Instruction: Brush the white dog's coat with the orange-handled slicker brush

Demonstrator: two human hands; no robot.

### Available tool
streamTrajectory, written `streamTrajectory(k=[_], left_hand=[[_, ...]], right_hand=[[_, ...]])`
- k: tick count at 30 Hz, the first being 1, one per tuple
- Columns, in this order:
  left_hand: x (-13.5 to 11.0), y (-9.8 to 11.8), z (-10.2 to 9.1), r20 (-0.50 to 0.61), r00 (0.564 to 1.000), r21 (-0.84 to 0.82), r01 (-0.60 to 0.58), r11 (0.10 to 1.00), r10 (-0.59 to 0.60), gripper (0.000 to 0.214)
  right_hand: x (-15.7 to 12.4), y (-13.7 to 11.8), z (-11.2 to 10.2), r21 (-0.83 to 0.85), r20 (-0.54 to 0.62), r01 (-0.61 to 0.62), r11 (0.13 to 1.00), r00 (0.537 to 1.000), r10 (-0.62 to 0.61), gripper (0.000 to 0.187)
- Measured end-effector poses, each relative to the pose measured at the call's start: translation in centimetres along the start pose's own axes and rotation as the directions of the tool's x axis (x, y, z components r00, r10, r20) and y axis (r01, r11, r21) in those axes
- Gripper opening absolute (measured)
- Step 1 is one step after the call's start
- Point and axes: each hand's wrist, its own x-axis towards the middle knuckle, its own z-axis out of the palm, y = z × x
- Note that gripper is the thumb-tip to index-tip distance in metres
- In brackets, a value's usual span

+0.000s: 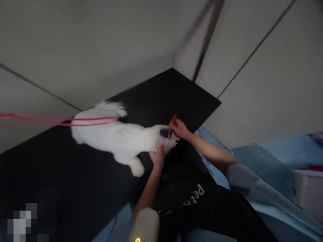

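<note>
Dog [113,136] with white fur is seen on a black tabletop [156,97], touched by the left hand [157,156], whose closure cannot be told; a red-handled tool [174,118] is clasped in the right hand [181,129].

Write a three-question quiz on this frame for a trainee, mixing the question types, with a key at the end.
1. Which hand holds the red tool?
2. True or false: the cords stretching to the dog are green.
3. What does the left hand touch?
A) the wall
B) the dog
C) the cords

Key:
1. The right hand.
2. False; they are pink.
3. B
</note>
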Motion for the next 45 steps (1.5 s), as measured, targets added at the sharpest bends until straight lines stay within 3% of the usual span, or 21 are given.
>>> streamTrajectory(k=[2, 6, 7, 11, 13, 15, 16, 19, 21, 23, 24, 27, 28, 32, 33, 36, 37, 40, 41, 43, 45], left_hand=[[-0.1, 0.4, -0.6, 0.005, 0.999, -0.016, 0.045, 0.999, -0.045, 0.034], [-0.7, 1.2, -1.9, 0.069, 0.991, -0.019, 0.115, 0.993, -0.113, 0.026], [-0.9, 1.4, -2.2, 0.07, 0.992, -0.036, 0.111, 0.993, -0.108, 0.026], [-1.6, 1.9, -3.5, 0.068, 0.993, -0.123, 0.106, 0.987, -0.099, 0.033], [-1.9, 2.1, -4.2, 0.106, 0.988, -0.134, 0.124, 0.983, -0.11, 0.032], [-2.2, 2.2, -4.9, 0.124, 0.986, -0.126, 0.124, 0.984, -0.109, 0.029], [-2.3, 2.3, -5.2, 0.114, 0.988, -0.116, 0.118, 0.986, -0.104, 0.027], [-2.5, 2.5, -5.8, 0.084, 0.992, -0.08, 0.1, 0.992, -0.093, 0.023], [-2.6, 2.6, -5.9, 0.099, 0.991, -0.068, 0.096, 0.993, -0.089, 0.021], [-2.6, 2.7, -5.9, 0.103, 0.989, -0.06, 0.11, 0.992, -0.104, 0.019], [-2.6, 2.7, -5.9, 0.092, 0.989, -0.058, 0.121, 0.991, -0.115, 0.019], [-2.8, 2.7, -5.9, 0.075, 0.99, -0.051, 0.12, 0.991, -0.116, 0.021], [-2.9, 2.7, -5.9, 0.084, 0.991, -0.05, 0.111, 0.993, -0.106, 0.021], [-3.0, 2.7, -6.0, 0.098, 0.983, -0.077, 0.161, 0.984, -0.153, 0.021], [-2.9, 2.7, -6.0, 0.081, 0.981, -0.087, 0.185, 0.979, -0.178, 0.023], [-2.7, 2.5, -5.9, 0.045, 0.976, -0.102, 0.215, 0.971, -0.212, 0.028], [-2.6, 2.5, -5.9, 0.054, 0.977, -0.104, 0.211, 0.972, -0.206, 0.028], [-2.4, 2.3, -5.8, 0.084, 0.978, -0.104, 0.198, 0.975, -0.19, 0.029], [-2.3, 2.2, -5.8, 0.078, 0.978, -0.095, 0.201, 0.975, -0.194, 0.03], [-2.3, 1.9, -5.9, 0.046, 0.978, -0.061, 0.207, 0.977, -0.204, 0.029], [-2.3, 1.7, -5.8, 0.034, 0.981, -0.011, 0.191, 0.982, -0.191, 0.029]], right_hand=[[0.2, 0.2, 0.2, -0.009, -0.149, 0.024, 1.0, 0.989, -0.025, 0.016], [0.3, 0.2, 1.3, -0.028, 0.178, 0.125, 0.992, 0.977, -0.118, 0.018], [0.4, 0.0, 1.4, -0.046, 0.209, 0.117, 0.992, 0.972, -0.105, 0.017], [1.0, -1.5, 1.7, -0.11, -0.034, 0.096, 0.989, 0.994, -0.1, 0.019], [0.8, -2.5, 2.1, -0.106, 0.146, 0.151, 0.983, 0.98, -0.135, 0.019], [0.5, -3.3, 2.7, -0.125, 0.343, 0.161, 0.979, 0.933, -0.11, 0.017], [0.5, -3.6, 3.0, -0.155, 0.348, 0.144, 0.977, 0.934, -0.083, 0.016], [0.7, -4.4, 3.8, -0.196, 0.144, 0.109, 0.975, 0.986, -0.081, 0.017], [0.9, -4.8, 4.3, -0.149, 0.266, 0.178, 0.973, 0.955, -0.134, 0.018], [1.0, -5.2, 4.8, -0.12, 0.466, 0.218, 0.969, 0.874, -0.139, 0.015], [1.1, -5.4, 5.0, -0.144, 0.482, 0.21, 0.967, 0.868, -0.117, 0.013], [1.6, -5.9, 5.3, -0.219, 0.247, 0.16, 0.963, 0.963, -0.104, 0.012], [1.6, -6.0, 5.4, -0.218, 0.224, 0.178, 0.96, 0.966, -0.128, 0.013], [0.5, -6.1, 5.8, -0.206, 0.547, 0.298, 0.932, 0.825, -0.142, 0.016], [0.3, -6.1, 5.9, -0.236, 0.543, 0.281, 0.93, 0.832, -0.114, 0.015], [-0.1, -6.1, 6.0, -0.294, 0.355, 0.235, 0.927, 0.927, -0.122, 0.014], [-0.1, -6.2, 6.0, -0.285, 0.367, 0.265, 0.921, 0.918, -0.151, 0.015], [0.3, -6.4, 5.9, -0.248, 0.561, 0.342, 0.906, 0.813, -0.153, 0.014], [0.6, -6.5, 5.8, -0.266, 0.556, 0.32, 0.909, 0.821, -0.126, 0.013], [1.1, -6.7, 5.4, -0.318, 0.372, 0.234, 0.919, 0.922, -0.106, 0.012], [1.4, -6.8, 5.0, -0.306, 0.2, 0.192, 0.933, 0.971, -0.135, 0.014]])
